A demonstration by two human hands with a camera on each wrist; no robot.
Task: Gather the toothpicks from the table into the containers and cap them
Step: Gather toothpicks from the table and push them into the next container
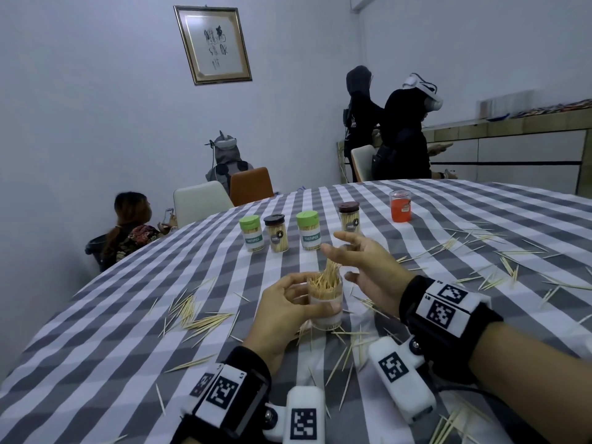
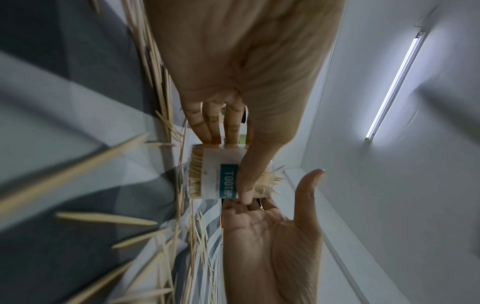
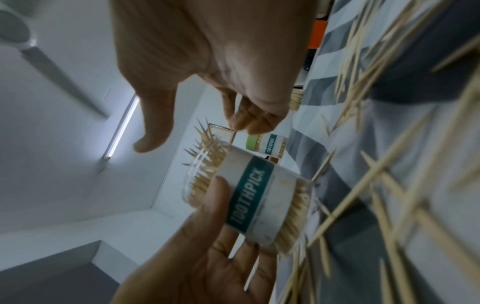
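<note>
An uncapped clear container (image 1: 326, 302) with a teal TOOTHPICK label (image 3: 246, 197) stands on the checked tablecloth, packed with toothpicks that stick out of its top. My left hand (image 1: 285, 302) grips it by the side, thumb across the label (image 2: 246, 179). My right hand (image 1: 362, 264) hovers just right of the container with relaxed, spread fingers and holds nothing. Loose toothpicks (image 1: 205, 322) lie scattered round the container and to the right (image 1: 499, 270). Two green-capped containers (image 1: 251, 233) (image 1: 308, 230) and two dark-capped ones (image 1: 276, 232) (image 1: 349, 217) stand in a row behind.
A capped jar of orange-red contents (image 1: 400, 206) stands farther back on the right. The round table's edge (image 1: 96, 283) curves away on the left. Chairs (image 1: 201, 198) and several people are beyond the table by the wall.
</note>
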